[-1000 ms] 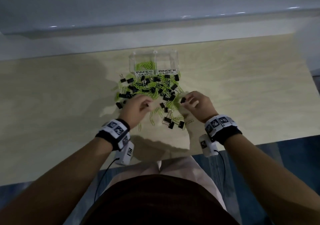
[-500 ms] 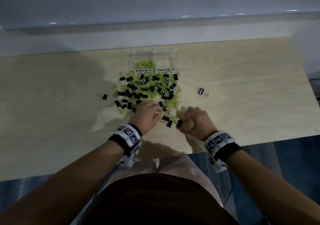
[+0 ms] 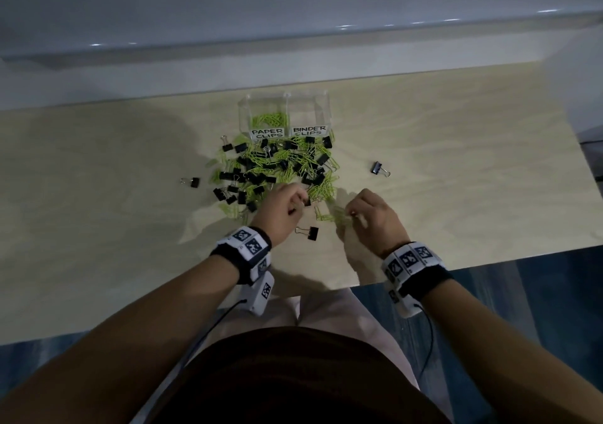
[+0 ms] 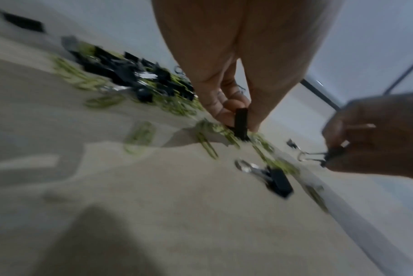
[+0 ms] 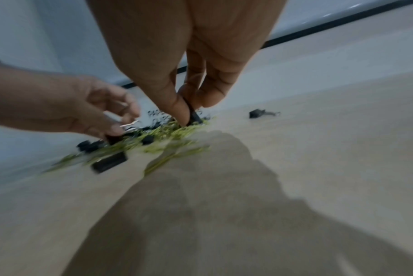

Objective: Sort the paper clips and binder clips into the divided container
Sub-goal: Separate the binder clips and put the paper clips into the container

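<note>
A clear divided container stands at the back, labelled PAPER CLIPS on the left and BINDER CLIPS on the right; green paper clips lie in the left half. In front spreads a mixed pile of green paper clips and black binder clips. At the pile's near edge my left hand pinches a black binder clip. To its right, my right hand pinches another black binder clip among green clips.
A loose binder clip lies on the wooden table between my wrists. Stray binder clips sit to the right and to the left of the pile. The table's front edge runs just below my wrists.
Both hands have come off the cluster of binder clips at the near edge and drawn slightly apart, each with a clip pinched. One binder clip stays on the table between them.
</note>
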A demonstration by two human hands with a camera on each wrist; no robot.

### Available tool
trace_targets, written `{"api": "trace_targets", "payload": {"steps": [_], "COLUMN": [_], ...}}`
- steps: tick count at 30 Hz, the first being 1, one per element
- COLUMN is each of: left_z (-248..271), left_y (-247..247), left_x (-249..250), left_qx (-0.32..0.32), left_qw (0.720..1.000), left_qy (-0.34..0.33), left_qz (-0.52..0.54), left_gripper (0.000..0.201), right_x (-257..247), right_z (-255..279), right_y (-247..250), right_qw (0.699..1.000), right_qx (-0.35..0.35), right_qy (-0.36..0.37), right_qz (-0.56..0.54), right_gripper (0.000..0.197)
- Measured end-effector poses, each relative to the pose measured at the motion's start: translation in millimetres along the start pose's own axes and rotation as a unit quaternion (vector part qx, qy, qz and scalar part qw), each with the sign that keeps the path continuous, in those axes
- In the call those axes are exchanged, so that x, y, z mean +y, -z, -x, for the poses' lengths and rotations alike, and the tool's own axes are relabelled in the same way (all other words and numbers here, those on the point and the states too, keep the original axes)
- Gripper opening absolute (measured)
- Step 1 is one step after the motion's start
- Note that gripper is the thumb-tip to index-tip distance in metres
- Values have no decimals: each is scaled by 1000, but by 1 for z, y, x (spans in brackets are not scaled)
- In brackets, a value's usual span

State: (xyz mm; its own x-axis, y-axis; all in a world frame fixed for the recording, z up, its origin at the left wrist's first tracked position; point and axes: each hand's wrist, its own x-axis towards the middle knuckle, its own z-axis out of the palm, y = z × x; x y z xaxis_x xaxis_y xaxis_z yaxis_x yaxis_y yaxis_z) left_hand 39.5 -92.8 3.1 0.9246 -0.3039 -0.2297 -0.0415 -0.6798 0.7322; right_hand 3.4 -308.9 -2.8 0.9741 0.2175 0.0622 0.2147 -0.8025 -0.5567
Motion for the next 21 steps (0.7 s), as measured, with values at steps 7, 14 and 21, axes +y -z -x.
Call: {"api": "trace_targets", "payload": {"steps": [7,14,21], "left_z": [10,23,17], "left_y": [66,22,-28], "left_x": [-59,-23,1], "left_qx": [133,-30,-205], "left_qw": [983,990,941], "left_qy": [112,-50,-125], "left_qz": [-52,-128,-237], "left_gripper": [19,24,34], "right_x": [54,-1,-43], "right_z": [-26,-50,-75], "right_y": [31,-7,-25], "right_qw": [988,997,966], "right_qx": [103,-27,-203], "right_qy": [-118,-15,33], "right_qz": [16,75,158], "right_gripper": [19,11,34]}}
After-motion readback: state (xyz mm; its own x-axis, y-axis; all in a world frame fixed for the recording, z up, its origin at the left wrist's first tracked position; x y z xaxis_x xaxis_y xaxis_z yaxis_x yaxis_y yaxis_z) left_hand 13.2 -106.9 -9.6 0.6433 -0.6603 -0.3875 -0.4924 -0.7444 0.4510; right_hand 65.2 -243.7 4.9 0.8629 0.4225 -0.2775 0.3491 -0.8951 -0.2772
